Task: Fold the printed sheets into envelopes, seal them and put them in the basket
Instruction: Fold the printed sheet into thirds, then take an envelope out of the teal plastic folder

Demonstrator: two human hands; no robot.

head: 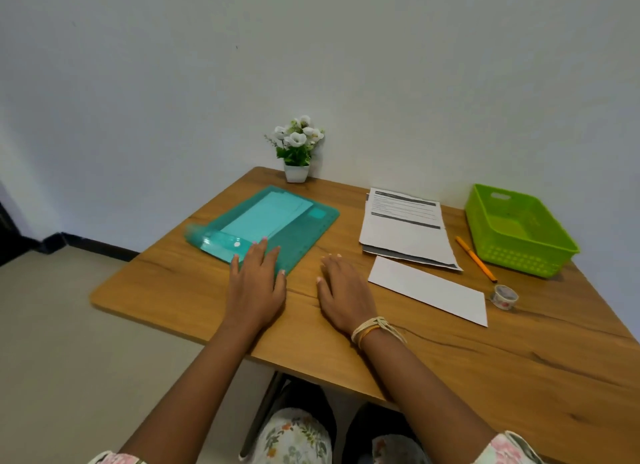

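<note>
Bare counter (194, 290) lies open at front; the envelope (427, 290), pencil (476, 258) and tape roll (504, 295) crowd the way to the green basket (554, 252).

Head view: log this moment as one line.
left hand flat on teal folder | right hand flat on table | green basket empty

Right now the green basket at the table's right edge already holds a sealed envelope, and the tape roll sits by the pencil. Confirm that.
Not quite. In the head view the green basket holds no envelope; nothing shows inside it. The white envelope lies flat on the table, outside the basket. The rest stands: the tape roll sits by the pencil.
</note>
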